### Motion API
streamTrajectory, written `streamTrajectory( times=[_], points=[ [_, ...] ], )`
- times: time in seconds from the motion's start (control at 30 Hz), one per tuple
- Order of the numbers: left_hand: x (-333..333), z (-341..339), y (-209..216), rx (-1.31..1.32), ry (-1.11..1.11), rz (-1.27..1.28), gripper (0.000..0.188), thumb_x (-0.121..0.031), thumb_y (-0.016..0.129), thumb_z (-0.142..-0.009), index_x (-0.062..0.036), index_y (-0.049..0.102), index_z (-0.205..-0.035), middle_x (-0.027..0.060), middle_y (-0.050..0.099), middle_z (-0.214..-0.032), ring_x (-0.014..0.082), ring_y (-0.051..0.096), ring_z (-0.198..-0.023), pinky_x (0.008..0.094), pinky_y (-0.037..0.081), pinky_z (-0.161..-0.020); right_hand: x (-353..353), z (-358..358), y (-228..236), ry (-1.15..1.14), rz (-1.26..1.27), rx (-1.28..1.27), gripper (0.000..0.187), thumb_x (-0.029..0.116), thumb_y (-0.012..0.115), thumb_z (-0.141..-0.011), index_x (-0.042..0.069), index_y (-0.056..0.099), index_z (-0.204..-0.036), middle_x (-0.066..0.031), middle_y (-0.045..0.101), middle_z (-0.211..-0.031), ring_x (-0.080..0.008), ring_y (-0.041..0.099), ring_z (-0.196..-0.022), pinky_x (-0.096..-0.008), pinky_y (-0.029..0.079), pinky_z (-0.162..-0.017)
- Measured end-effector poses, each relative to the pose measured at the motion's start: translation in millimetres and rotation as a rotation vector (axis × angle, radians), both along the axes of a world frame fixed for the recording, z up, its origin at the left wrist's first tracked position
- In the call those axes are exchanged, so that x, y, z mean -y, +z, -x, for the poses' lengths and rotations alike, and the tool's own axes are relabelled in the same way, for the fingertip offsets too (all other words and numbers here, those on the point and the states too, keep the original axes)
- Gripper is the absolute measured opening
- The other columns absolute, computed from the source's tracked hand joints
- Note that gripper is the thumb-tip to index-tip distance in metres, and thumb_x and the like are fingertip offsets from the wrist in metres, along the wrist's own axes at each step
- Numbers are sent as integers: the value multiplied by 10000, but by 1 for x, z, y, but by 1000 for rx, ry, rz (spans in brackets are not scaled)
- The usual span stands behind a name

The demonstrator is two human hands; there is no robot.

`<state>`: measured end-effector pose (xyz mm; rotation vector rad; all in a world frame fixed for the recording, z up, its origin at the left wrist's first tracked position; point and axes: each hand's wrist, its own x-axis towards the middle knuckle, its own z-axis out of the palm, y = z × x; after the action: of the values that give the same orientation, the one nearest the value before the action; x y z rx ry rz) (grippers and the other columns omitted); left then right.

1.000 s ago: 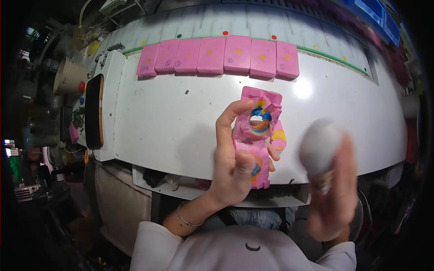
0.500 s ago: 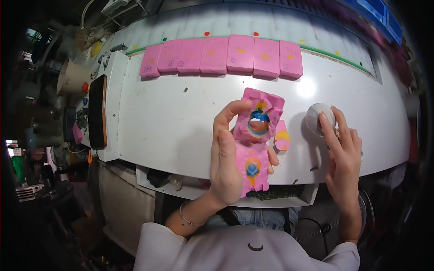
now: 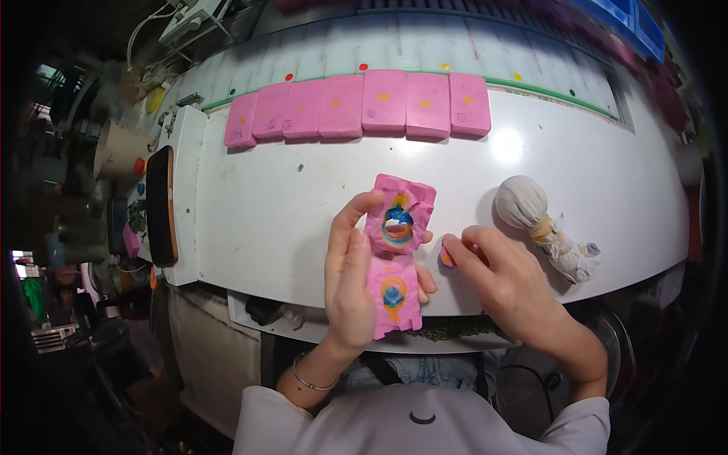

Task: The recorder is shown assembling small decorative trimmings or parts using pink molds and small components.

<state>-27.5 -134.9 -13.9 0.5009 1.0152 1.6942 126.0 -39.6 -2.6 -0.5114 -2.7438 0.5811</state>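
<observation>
My left hand (image 3: 349, 284) holds a pink rubber mold (image 3: 394, 267) spread open in two joined halves, its fingers wrapped behind it. A ring-shaped cavity stained blue and yellow shows in the upper half, and a smaller blue-and-yellow hollow in the lower. Just right of the mold, my right hand (image 3: 516, 292) has its fingertips closed on a small pink mold piece (image 3: 447, 259) at the white tabletop; the fingers cover most of that piece. Beyond the right hand lies a white cloth pouch (image 3: 523, 201), rounded at one end and tied with a yellowish band.
Several pink mold blocks (image 3: 341, 106) with yellow marks stand in a row along the far side of the table. A dark phone-like slab (image 3: 161, 205) rests at the left edge. Below the near edge is an open drawer (image 3: 447, 345) with dark green bits.
My right hand has let go of the cloth pouch and moved left to the small pink piece. The pouch now lies on the table. The head view has shifted slightly.
</observation>
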Motion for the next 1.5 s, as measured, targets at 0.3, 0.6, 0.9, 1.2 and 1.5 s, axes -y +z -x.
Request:
streamTrajectory(
  times=[0.3, 0.6, 0.9, 1.2, 1.5],
  points=[
    [1, -2, -2, -73, -50, 24, 333, -216, 271, -971, -125, 249, -1290, 290, 529, -1015, 302, 609, -586, 327, 522, -507, 8, 3, 0, -150, 225, 3, 281, 71, 657, -704, -2, 495, -922, -125, 474, -896, -286, 540, -754, -357, 453, -621],
    [1, -5, 7, -139, 2, -29, 360, -206, 328, -967, -111, 247, -1305, 296, 528, -1041, 271, 627, -629, 305, 529, -524, 3, 3, 13, -215, 622, -197, 485, 93, 709, -700, 26, 503, -1134, -100, 530, -946, -196, 558, -813, -281, 439, -662],
    [5, -19, 19, -244, -103, -26, 377, -148, 330, -969, -26, 311, -1325, 155, 526, -1116, 167, 609, -676, 256, 513, -590, 5, 16, 10, -324, 1133, -532, 148, 81, 657, -770, -4, 589, -870, -15, 525, -762, -68, 458, -687, -214, 379, -623],
    [1, -17, 21, -144, -165, 36, 566, 51, 532, -842, -34, 300, -1351, 134, 567, -1063, 163, 613, -782, 285, 524, -699, 9, 11, 14, -271, 781, -563, 167, 64, 660, -741, 6, 592, -881, -45, 533, -739, -128, 468, -660, -251, 384, -594],
    [11, 6, 26, -367, -498, 236, 262, 2, 693, -731, 47, 624, -979, 64, 648, -861, 69, 560, -788, 229, 475, -696, 14, 12, 29, -50, 532, -443, 243, 83, 735, -657, 18, 632, -868, -83, 530, -698, -204, 472, -612, -287, 375, -528]
  ],
)
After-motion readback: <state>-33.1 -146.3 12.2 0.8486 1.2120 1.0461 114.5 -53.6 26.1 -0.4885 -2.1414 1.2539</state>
